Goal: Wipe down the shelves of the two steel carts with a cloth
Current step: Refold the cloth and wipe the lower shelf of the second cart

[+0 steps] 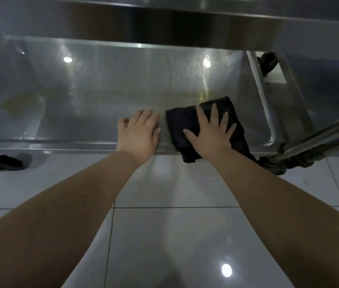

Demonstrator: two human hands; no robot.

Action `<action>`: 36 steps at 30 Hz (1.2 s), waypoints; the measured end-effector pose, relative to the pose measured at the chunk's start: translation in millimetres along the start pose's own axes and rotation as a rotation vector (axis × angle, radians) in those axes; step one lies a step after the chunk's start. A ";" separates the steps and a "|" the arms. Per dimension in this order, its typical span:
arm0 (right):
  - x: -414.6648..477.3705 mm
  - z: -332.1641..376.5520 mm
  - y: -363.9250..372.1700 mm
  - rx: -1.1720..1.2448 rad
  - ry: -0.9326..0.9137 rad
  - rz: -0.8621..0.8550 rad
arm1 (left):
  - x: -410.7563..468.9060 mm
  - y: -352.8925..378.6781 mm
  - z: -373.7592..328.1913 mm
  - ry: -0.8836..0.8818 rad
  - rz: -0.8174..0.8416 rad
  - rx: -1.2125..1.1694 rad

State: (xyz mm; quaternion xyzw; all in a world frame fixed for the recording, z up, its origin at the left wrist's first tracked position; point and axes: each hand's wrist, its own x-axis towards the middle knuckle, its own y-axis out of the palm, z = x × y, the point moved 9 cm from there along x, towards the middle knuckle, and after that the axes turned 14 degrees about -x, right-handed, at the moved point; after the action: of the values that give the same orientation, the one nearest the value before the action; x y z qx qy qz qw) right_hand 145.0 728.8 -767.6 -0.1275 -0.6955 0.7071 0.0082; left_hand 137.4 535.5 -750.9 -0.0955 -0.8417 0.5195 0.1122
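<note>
Black cloth, folded into a thick pad, lies on the lower shelf of a steel cart, near the shelf's right end, with one corner hanging over the front lip. The person's right hand presses down on it, palm flat and fingers spread wide, gripping nothing. The left hand rests just beside the cloth on the bare steel at the front edge, fingers straight and together, as if bracing. An upper shelf overhangs the scene. The shelf surface shows faint streaks and a yellowish patch towards the left, which may be a stain or a reflection. Black caster wheels stand on a glossy white tiled floor. A tubular steel rail crosses at the right, possibly part of the second cart. The wiping of this bottom shelf appears under way. The next move likely calls for a firm sweep leftward across the unwiped steel.
</note>
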 end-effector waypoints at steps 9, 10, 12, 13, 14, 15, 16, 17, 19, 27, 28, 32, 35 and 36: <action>20.8 -11.4 25.9 -0.137 0.011 0.157 | 17.7 31.7 2.9 -0.022 0.122 0.093; 23.4 -21.1 24.3 -0.134 0.027 0.159 | 18.5 32.7 5.4 -0.030 0.123 0.089; 30.2 -48.5 18.9 -0.120 0.082 0.159 | 21.5 33.8 9.7 -0.058 0.121 0.061; 34.4 -63.6 15.5 -0.103 0.118 0.164 | 22.1 33.8 9.9 -0.064 0.115 0.050; 39.4 -78.3 12.8 -0.083 0.157 0.173 | 21.5 33.4 8.4 -0.059 0.103 0.048; 45.2 -90.6 9.9 -0.064 0.201 0.180 | 20.3 32.3 6.2 -0.044 0.085 0.053; 50.7 -99.4 6.8 -0.053 0.245 0.187 | 18.9 31.0 3.3 -0.024 0.064 0.056; 56.7 -103.5 4.2 -0.049 0.288 0.197 | 17.7 29.0 0.7 -0.002 0.042 0.052; 70.2 -93.2 1.2 -0.055 0.331 0.204 | 16.0 23.1 -2.9 0.032 0.001 0.009; 44.7 107.1 14.6 -0.303 -0.388 -0.006 | 12.9 0.1 -3.0 0.016 -0.107 -0.256; 45.3 103.8 13.7 -0.300 -0.403 -0.015 | 13.2 0.8 -3.0 0.010 -0.109 -0.241; 77.5 16.1 0.7 -0.224 -0.214 0.016 | 14.3 5.7 -2.0 -0.033 -0.099 -0.199; 91.5 -92.0 -2.0 -0.158 0.140 0.124 | 14.8 9.7 -0.4 -0.042 -0.070 -0.159; 89.1 -116.1 -1.8 -0.129 0.242 0.157 | 14.8 10.9 -1.3 -0.031 -0.058 -0.140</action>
State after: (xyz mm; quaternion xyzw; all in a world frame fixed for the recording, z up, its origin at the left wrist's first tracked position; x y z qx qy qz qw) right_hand 80.8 859.6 -780.9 -0.2659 -0.7213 0.6390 0.0283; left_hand 124.2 545.6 -758.8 -0.0705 -0.8800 0.4574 0.1073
